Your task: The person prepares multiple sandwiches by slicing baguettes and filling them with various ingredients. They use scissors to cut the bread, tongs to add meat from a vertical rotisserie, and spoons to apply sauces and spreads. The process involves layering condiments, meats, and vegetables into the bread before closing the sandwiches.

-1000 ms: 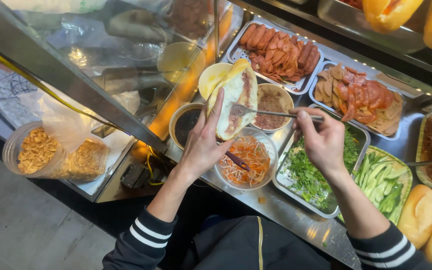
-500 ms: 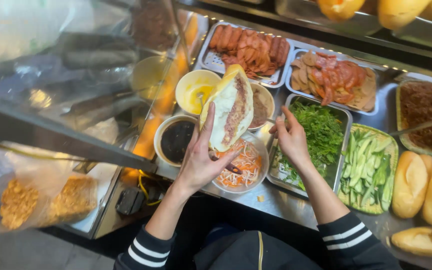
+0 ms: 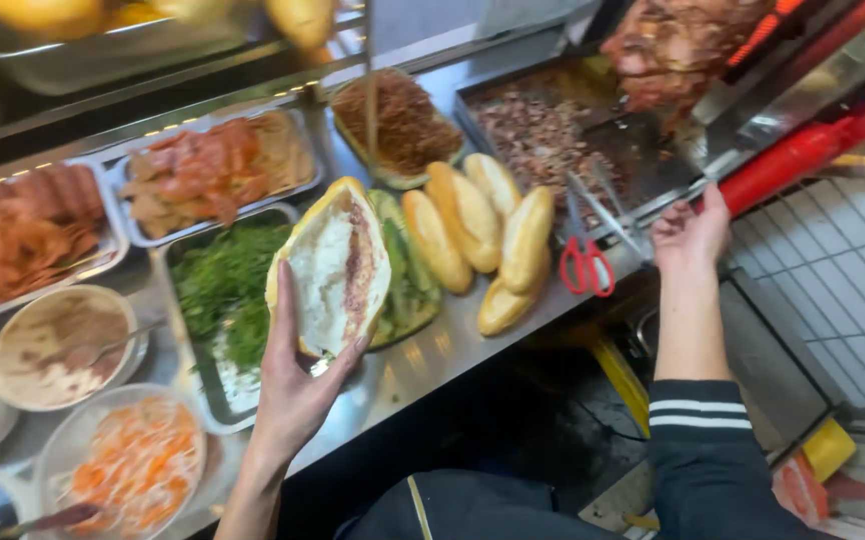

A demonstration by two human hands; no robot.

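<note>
Left hand: the left hand (image 3: 297, 385) is raised over the counter edge, fingers and thumb cupped around the split golden baguette roll (image 3: 332, 268) — grasping it from below, cut side up.
Roll: the opened bread shows a white crumb with a brown streak of spread along one half; it is held above the steel tray of chopped green herbs (image 3: 222, 290) and partly in front of the tray of sliced cucumber (image 3: 407, 285).
Right hand: the right hand (image 3: 690, 232) is stretched out to the far side, fingers curled down on the handle end of the long metal tongs (image 3: 612, 215); whether it grips them fully I cannot tell.
Beside the tongs: red-handled scissors (image 3: 584, 258) lie on the counter edge, touching or just beside the tongs.
Bread stock: a pile of whole golden bread rolls (image 3: 487, 235) lies between the cucumber tray and the scissors.
Meat: a flat metal pan of chopped cooked meat (image 3: 542, 135) sits under the big roasted meat block (image 3: 682, 40) — near the right hand.
Fillings: trays of sliced red and pink cold cuts (image 3: 212, 170) run along the back; a bowl of brown paste (image 3: 57, 345) and a bowl of shredded carrot pickle (image 3: 132, 465) stand near the left forearm.
</note>
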